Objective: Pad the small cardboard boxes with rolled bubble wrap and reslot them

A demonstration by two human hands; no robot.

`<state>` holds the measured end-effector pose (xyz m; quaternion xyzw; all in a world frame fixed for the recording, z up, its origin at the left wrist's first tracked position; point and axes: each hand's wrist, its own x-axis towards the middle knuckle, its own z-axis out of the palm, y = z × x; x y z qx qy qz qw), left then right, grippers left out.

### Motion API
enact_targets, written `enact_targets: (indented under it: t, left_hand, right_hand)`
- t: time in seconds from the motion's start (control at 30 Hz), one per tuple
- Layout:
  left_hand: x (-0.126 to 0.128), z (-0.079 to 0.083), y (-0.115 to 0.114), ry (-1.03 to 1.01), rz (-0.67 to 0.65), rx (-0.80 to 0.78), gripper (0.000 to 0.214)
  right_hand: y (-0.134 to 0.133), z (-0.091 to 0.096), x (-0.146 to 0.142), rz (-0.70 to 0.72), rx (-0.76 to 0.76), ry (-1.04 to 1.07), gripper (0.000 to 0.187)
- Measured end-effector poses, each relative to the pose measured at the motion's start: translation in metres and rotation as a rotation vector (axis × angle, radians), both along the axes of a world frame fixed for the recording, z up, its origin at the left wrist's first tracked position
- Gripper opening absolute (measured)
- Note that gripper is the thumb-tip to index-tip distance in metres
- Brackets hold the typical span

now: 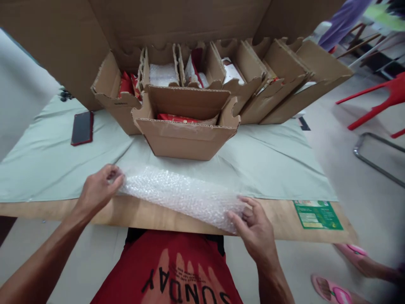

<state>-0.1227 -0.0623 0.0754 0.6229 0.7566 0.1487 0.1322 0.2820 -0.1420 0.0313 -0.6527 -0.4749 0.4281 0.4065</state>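
Note:
A long strip of bubble wrap point(177, 194) stretches between my two hands, over the front edge of the table. Its left end is pinched by my left hand point(104, 183), fingers closed. At the other end, the thumb and fingers of my right hand point(253, 221) grip the wrap's right edge. Just beyond the strip stands a small open cardboard box point(186, 139) with a red packet point(177, 118) inside it.
Several open cardboard boxes point(122, 112) stand in a row behind, backed by a large cardboard sheet point(183, 21). A phone point(82, 128) lies at left on the pale green cloth point(268, 160). A green printed card point(318, 214) is at right. Another person's feet in pink slippers point(341, 295) and a red stool point(376, 101) are beside the table.

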Motion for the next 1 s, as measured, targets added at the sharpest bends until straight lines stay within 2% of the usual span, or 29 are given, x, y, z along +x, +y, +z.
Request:
enact_targets:
  t: [0.1,0.23,0.3,0.33,0.4,0.47,0.53,0.6,0.7,0.8,0.9,1.0]
  left_hand:
    - [-0.014,0.009,0.039,0.155,-0.054,0.113,0.026]
    - [-0.011,0.002,0.094,0.293,-0.191,0.160,0.031]
    - [-0.001,-0.007,0.099,0.334,-0.208,0.220,0.034]
    - [0.005,-0.013,0.092,0.334,-0.221,0.270,0.035]
    - [0.020,-0.026,0.061,0.272,-0.284,0.386,0.030]
    - [0.035,-0.037,0.017,0.118,-0.459,0.440,0.022]
    - [0.044,-0.044,-0.023,-0.086,-0.633,0.353,0.018]
    - [0.047,-0.046,-0.049,-0.262,-0.667,0.247,0.020]
    - [0.043,-0.048,-0.061,-0.488,-0.569,0.161,0.035]
    - [0.043,-0.054,-0.063,-0.611,-0.413,0.159,0.050]
    - [0.054,-0.066,-0.071,-0.564,-0.201,0.247,0.058]
    - [0.066,-0.072,-0.081,-0.353,-0.067,0.367,0.061]
  right_hand:
    - [-0.009,0.001,-0.036,0.182,-0.031,0.006,0.072]
    - [-0.008,-0.007,-0.083,0.411,0.019,-0.051,0.069]
    - [-0.004,-0.010,-0.096,0.493,0.016,-0.067,0.063]
    - [-0.002,-0.011,-0.099,0.525,0.011,-0.072,0.058]
    - [-0.001,-0.010,-0.100,0.569,-0.003,-0.065,0.045]
    - [0.000,-0.006,-0.097,0.589,-0.036,-0.011,0.032]
    - [0.003,0.003,-0.094,0.609,-0.093,0.087,0.026]
    - [0.012,0.016,-0.093,0.648,-0.135,0.194,0.023]
    - [0.043,0.035,-0.104,0.715,-0.084,0.338,0.028]
    - [0.085,0.041,-0.133,0.773,-0.038,0.471,0.040]
    - [0.120,0.029,-0.166,0.799,-0.137,0.473,0.046]
    - [0.136,0.013,-0.188,0.756,-0.266,0.392,0.064]
